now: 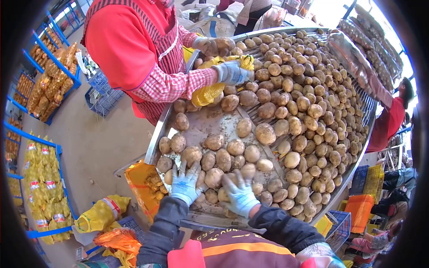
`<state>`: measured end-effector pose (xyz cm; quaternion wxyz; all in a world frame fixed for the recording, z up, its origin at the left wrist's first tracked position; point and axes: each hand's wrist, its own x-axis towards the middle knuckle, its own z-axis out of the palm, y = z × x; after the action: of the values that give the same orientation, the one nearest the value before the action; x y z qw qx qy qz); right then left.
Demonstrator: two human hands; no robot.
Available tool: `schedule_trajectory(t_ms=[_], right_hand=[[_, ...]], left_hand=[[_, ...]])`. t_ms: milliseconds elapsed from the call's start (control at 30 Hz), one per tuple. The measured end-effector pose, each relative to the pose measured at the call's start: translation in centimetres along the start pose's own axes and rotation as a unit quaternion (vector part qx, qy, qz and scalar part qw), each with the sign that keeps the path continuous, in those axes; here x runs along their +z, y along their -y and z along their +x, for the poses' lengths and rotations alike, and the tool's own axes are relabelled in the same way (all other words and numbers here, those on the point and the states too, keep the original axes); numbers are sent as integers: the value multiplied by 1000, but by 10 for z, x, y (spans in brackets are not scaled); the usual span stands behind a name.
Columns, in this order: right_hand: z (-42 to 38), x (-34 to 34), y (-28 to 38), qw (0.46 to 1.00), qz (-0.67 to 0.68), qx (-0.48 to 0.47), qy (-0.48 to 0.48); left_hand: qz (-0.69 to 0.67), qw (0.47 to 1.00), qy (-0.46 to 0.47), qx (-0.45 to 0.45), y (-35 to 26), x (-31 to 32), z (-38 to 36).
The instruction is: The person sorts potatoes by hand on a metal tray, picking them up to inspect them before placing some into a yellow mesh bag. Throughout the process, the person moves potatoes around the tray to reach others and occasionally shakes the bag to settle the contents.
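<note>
Potatoes lie loose on a metal sorting table in front of me. My left hand, in a light blue and white glove, rests at the near left edge among them with fingers spread. To its right, my right hand, gloved alike, has its fingers apart and touching potatoes; neither hand grips one. Across the table a co-worker's gloved hand holds a yellow mesh bag. That person's other hand is at some potatoes on the far rim.
A dense heap of potatoes covers the table's right side. Below its left corner hangs an orange container with small potatoes. Filled yellow mesh bags stand in a blue rack at left. Crates and another person are at right.
</note>
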<state>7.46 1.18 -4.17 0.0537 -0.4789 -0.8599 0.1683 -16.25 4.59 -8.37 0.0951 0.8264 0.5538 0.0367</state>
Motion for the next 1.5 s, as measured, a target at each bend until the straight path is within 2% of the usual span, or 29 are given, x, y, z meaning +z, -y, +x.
schedule_trajectory(t_ms=[67, 133, 167, 233, 300, 333, 367, 433, 467, 500, 533, 600, 700, 767, 833, 900, 967, 1033, 1100, 1167, 1200, 1233, 1267, 1300, 1333, 1367, 1433, 1467, 1500], right_hand=[[23, -11, -4, 997, 28, -66, 6], [45, -37, -28, 989, 56, -95, -101], [63, -38, -53, 976, -35, -58, -205], [82, -65, -96, 945, -6, 38, -326], [90, -58, -144, 930, -107, 201, -289], [90, -53, -145, 941, -116, 201, -247], [90, -48, -144, 950, -125, 200, -205], [84, -38, -123, 973, -74, 69, -207], [75, -59, -92, 984, -84, 17, -153], [67, -49, -83, 984, -85, -34, -151], [50, -48, -68, 991, 4, -62, -121], [11, -32, -51, 987, 133, -50, -71], [-29, -38, -34, 997, 38, -64, -36], [-43, -39, -39, 997, 60, -41, -12], [-36, -46, -58, 984, 177, 21, 10], [-15, -48, -74, 976, 46, 36, -212], [13, -43, -85, 960, -9, 176, -219], [23, -21, -63, 929, 161, 325, -67], [19, -38, -47, 956, 83, 280, 5], [-4, -29, -83, 983, 98, 127, -89], [-3, -59, -96, 982, 4, 179, -65], [-19, -47, -129, 945, -32, 152, -287], [-26, -70, -127, 909, -131, 307, -249], [-41, -48, -154, 883, -258, 327, -216], [-48, -45, -151, 896, -253, 333, -151], [-48, -43, -152, 895, -251, 336, -154], [-45, -67, -139, 938, -108, 328, 7], [-40, -85, -130, 934, -55, 349, 58], [-39, -83, -125, 933, -55, 351, 54]], left_hand=[[53, 998, -20, 18, 15, 1, 7], [85, 995, -42, 24, 20, 4, 8], [61, 996, -66, -24, 17, 0, 8], [39, 993, -86, -73, 6, -15, 5], [-46, 986, -145, -69, -23, -34, 2], [-17, 996, -81, -24, -39, -37, -1], [-52, 995, -70, 37, -48, -32, -5], [-54, 997, -57, 21, -46, -3, -9], [-55, 997, -57, 20, -39, 6, -7], [-35, 998, -42, -28, -30, 12, -6], [-18, 997, -29, -76, -23, 14, -5], [-10, 998, -20, -67, -14, 4, -9], [12, 999, -7, -45, -6, -2, -16], [-29, 999, -18, -37, -11, -12, -25], [-17, 999, -25, -27, -12, -5, -32], [-23, 998, -42, -37, -18, -4, -36], [-40, 995, -79, -43, -26, -4, -34], [-27, 995, -82, -44, -27, 5, -35], [-24, 996, -72, -44, -27, 5, -34], [-39, 996, -65, -46, -24, 4, -34], [5, 998, -60, -35, -26, -5, -31], [6, 997, -59, -38, -26, -3, -29], [8, 997, -63, -38, -25, 1, -29], [13, 997, -67, -35, -23, 4, -28], [6, 996, -76, -42, -25, 6, -27], [9, 996, -77, -39, -22, 11, -24], [-74, 992, -85, -62, -22, 22, -25], [-74, 992, -84, -60, -21, 22, -27], [-66, 993, -86, -49, -20, 17, -25]])
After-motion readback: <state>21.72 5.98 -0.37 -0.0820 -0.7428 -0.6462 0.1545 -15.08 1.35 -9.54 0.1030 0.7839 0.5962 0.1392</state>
